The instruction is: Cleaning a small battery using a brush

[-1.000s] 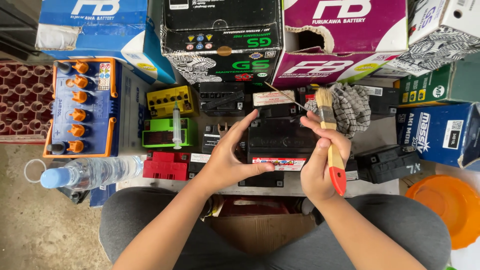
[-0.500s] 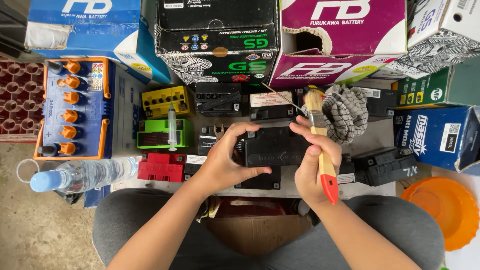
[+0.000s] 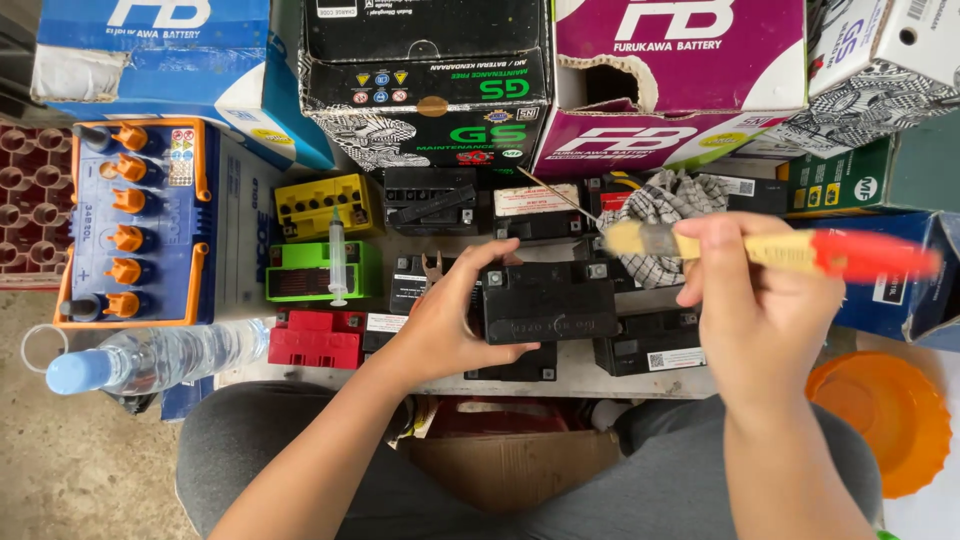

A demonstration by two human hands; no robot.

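I steady the black battery (image 3: 548,301) first: it sits in the middle of the surface (image 3: 640,380), just in front of my knees, among other small batteries. My left hand (image 3: 452,322) wraps its left end, thumb along the near edge and fingers curled over the far edge, so the grip is pressed onto the case. I judge that hold should stay firm and low so the case does not tip under brushing. My right hand (image 3: 752,290) pinches the paintbrush (image 3: 760,250), which lies almost level, bristles pointing left, just above the battery's far right corner, red handle end to the right. Light, short strokes away from the terminals seem best.

The battery is a matte black box, flat top up, with small metal terminals at its far corners and faint raised lettering on the near face.
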